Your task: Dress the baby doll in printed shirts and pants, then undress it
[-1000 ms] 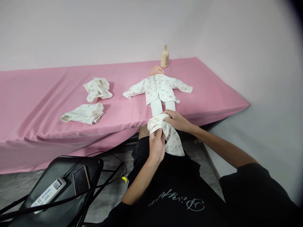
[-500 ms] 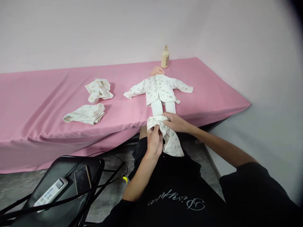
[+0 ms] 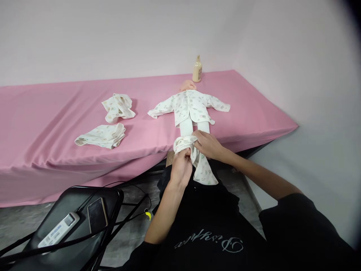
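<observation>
I note the jacket (image 3: 182, 107) fitted on the doll (image 3: 186, 85), the trousers (image 3: 205, 173) only bunched low at its legs (image 3: 186, 128), past the desk's (image 3: 149, 131) near edge, left hand (image 3: 182, 168) and right hand (image 3: 210, 146) each grasping their fabric.

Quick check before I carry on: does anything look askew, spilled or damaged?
No spill or damage shows. The pink sheet looks askew: creased, its front drop hangs low at the left but short near the left hand and the bunched garment. The bottle stands upright.
</observation>
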`<act>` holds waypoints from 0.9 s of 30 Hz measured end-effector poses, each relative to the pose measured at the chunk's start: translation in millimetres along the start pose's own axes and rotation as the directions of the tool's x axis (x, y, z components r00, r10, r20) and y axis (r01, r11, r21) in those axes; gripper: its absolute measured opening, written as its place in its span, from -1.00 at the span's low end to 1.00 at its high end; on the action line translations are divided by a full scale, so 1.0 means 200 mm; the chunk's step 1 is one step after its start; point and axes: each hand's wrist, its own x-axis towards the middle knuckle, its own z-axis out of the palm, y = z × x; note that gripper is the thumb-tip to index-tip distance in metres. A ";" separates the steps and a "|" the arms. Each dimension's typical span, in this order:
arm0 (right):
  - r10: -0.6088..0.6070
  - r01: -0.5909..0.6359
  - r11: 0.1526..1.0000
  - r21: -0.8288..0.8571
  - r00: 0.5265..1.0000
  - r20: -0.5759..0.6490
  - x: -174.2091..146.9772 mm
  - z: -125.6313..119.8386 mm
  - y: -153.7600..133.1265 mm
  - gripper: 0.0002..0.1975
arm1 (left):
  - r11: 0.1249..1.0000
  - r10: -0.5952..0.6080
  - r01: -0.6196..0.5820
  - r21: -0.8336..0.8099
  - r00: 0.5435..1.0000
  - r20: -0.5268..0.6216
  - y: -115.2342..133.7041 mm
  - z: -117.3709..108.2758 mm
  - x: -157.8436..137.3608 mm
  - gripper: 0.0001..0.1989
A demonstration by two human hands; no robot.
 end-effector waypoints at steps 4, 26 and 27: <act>-0.011 -0.001 0.994 -0.106 0.994 -0.106 0.05 0.01 0.03 -0.74 | 0.999 -0.036 0.035 -0.032 0.999 -0.008 0.00 -0.02 -0.06 -0.92; 0.474 -0.322 0.694 0.644 0.877 -0.072 -0.68 0.27 0.25 -0.66 | -0.309 0.330 -0.641 0.703 0.621 0.711 0.17 -0.04 0.07 -0.75; 0.433 -0.338 0.652 0.678 0.901 0.033 -0.69 0.32 0.28 -0.56 | -0.397 0.221 -0.664 0.634 0.601 0.768 0.17 0.01 0.11 -0.72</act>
